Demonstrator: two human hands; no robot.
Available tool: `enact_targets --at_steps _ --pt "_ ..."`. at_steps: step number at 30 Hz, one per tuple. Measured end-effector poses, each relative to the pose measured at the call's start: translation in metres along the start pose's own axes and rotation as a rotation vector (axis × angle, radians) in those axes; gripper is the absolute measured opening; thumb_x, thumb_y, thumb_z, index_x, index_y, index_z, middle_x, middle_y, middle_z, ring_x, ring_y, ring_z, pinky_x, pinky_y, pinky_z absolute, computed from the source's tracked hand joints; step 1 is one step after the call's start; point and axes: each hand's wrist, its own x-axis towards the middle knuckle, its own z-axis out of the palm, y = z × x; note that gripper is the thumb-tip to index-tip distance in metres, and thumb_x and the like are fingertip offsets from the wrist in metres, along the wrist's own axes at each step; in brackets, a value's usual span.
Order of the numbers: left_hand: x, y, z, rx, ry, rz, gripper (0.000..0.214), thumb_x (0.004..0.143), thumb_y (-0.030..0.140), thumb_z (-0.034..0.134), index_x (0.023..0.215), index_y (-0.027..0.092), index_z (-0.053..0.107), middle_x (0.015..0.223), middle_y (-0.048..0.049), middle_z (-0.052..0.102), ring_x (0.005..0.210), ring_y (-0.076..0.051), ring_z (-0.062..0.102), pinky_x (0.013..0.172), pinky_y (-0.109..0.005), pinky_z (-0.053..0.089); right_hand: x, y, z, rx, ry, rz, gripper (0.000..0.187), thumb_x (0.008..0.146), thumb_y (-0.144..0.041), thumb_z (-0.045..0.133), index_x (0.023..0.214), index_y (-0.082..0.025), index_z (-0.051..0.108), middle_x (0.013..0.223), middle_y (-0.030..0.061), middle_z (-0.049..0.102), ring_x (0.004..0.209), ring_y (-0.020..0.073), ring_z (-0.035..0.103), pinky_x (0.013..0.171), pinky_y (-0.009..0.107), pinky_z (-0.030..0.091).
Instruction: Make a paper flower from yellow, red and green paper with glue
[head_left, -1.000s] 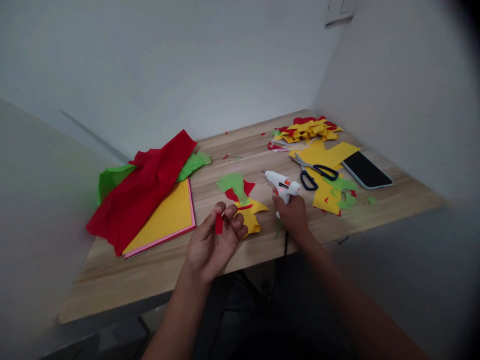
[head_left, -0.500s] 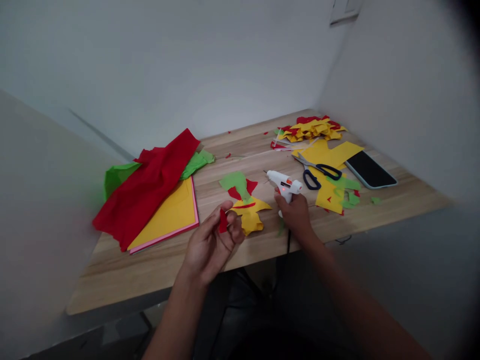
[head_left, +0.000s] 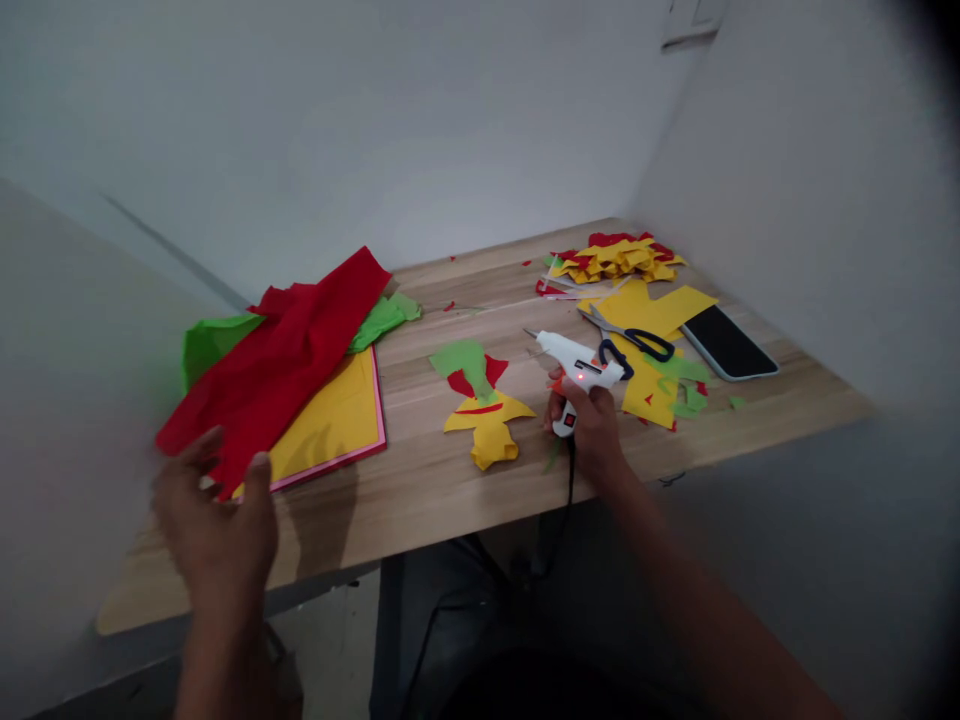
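Note:
My right hand [head_left: 589, 425] grips the handle of a white glue gun [head_left: 577, 362] with a red light on, its nozzle pointing left above the wooden table [head_left: 427, 480]. Just left of it lies a paper piece made of yellow, red and green shapes [head_left: 480, 400]. My left hand [head_left: 217, 515] is blurred by motion at the table's near left corner, fingers spread, close to the red paper sheet [head_left: 277, 360]. I cannot see anything held in it.
Red and green sheets lie over a yellow-and-pink stack [head_left: 330, 420] at left. Black-handled scissors [head_left: 626, 340], yellow cut sheets [head_left: 652, 310], a dark phone [head_left: 730, 341] and a pile of yellow and red cutouts [head_left: 615, 256] sit at right. White walls close the back and right.
My left hand has swung away from the middle to the near left corner, and the small red scrap it pinched is no longer visible. The glue gun has lifted slightly in my right hand.

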Motion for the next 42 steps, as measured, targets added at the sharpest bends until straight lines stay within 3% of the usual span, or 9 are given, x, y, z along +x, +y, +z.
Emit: enact_targets --at_steps 2,9,19,22,25,28,31,37,42 --pt "-0.024 0.018 0.027 -0.035 0.019 0.078 0.048 0.085 0.040 0.064 0.129 0.022 0.055 0.131 -0.0114 0.059 0.116 -0.034 0.057 0.099 -0.053 0.048 0.000 -0.001 -0.001 -0.014 -0.006 -0.009 0.031 0.084 -0.044 0.059 0.101 -0.018 0.061 0.052 -0.0080 0.051 0.041 0.0116 0.049 0.042 0.024 0.039" --pt "-0.074 0.066 0.109 -0.191 -0.404 0.422 0.022 0.093 0.026 0.054 0.114 0.022 0.061 0.117 -0.0094 0.062 0.116 -0.026 0.055 0.103 -0.042 0.043 0.001 0.003 -0.001 0.056 -0.121 0.038 0.064 0.061 -0.018 0.067 0.123 -0.023 0.053 0.085 -0.0029 0.061 0.065 0.0128 0.056 0.052 0.024 0.045" --pt "-0.080 0.061 0.122 -0.423 -0.429 0.263 0.016 0.091 0.020 0.053 0.103 0.022 0.063 0.106 -0.0083 0.066 0.105 -0.024 0.059 0.094 -0.040 0.047 -0.016 -0.006 0.017 -0.006 -0.150 -0.070 0.059 0.067 -0.023 0.069 0.124 -0.027 0.054 0.093 -0.0003 0.059 0.068 0.0138 0.054 0.056 0.027 0.051" --pt "-0.082 0.056 0.108 -0.688 -0.348 -0.032 0.014 0.092 0.028 0.054 0.101 0.021 0.061 0.103 -0.0081 0.067 0.096 -0.020 0.063 0.088 -0.035 0.050 -0.039 -0.018 0.050 -0.004 -0.265 0.028 0.038 0.079 -0.038 0.064 0.115 -0.026 0.059 0.092 0.0037 0.061 0.071 0.0183 0.060 0.057 0.031 0.054" --pt "-0.090 0.045 0.072 -0.902 -0.200 -0.269 0.019 0.091 0.037 0.058 0.102 0.021 0.058 0.100 -0.0073 0.067 0.095 -0.020 0.066 0.087 -0.033 0.052 -0.066 -0.019 0.103 -0.036 -0.485 0.184 0.034 0.080 -0.043 0.065 0.109 -0.025 0.060 0.089 0.0043 0.066 0.075 0.0203 0.064 0.066 0.035 0.057" --pt "-0.099 0.025 0.022 -0.929 -0.125 -0.307 0.028 0.090 0.041 0.061 0.111 0.023 0.057 0.111 -0.0083 0.068 0.103 -0.022 0.066 0.090 -0.034 0.052 -0.099 -0.007 0.167 -0.129 -0.740 0.227 0.029 0.081 -0.038 0.062 0.106 -0.023 0.061 0.098 0.0053 0.069 0.090 0.0222 0.067 0.084 0.037 0.056" --pt "-0.097 -0.006 -0.026 -0.770 -0.001 -0.304 0.040 0.089 0.041 0.061 0.126 0.026 0.054 0.126 -0.0084 0.064 0.103 -0.022 0.065 0.088 -0.034 0.052 -0.132 0.013 0.229 -0.234 -0.959 0.112 0.029 0.086 -0.033 0.057 0.113 -0.023 0.057 0.108 0.0060 0.066 0.099 0.0220 0.064 0.090 0.037 0.053" --pt "-0.066 -0.077 -0.083 -0.172 0.072 -0.263 0.037 0.086 0.028 0.056 0.122 0.020 0.062 0.120 -0.0116 0.065 0.104 -0.026 0.063 0.088 -0.040 0.051 -0.167 0.057 0.328 -0.639 -1.000 -0.041 0.027 0.094 -0.033 0.052 0.117 -0.020 0.060 0.114 0.0105 0.067 0.107 0.0249 0.063 0.092 0.037 0.049" --pt "-0.072 -0.091 -0.093 -0.148 0.221 -0.377 0.045 0.088 0.038 0.058 0.129 0.021 0.055 0.127 -0.0131 0.062 0.096 -0.024 0.063 0.077 -0.036 0.052 -0.165 0.088 0.372 -0.773 -0.956 -0.121 0.035 0.093 -0.035 0.057 0.121 -0.016 0.064 0.115 0.0163 0.070 0.111 0.0312 0.063 0.094 0.042 0.046"
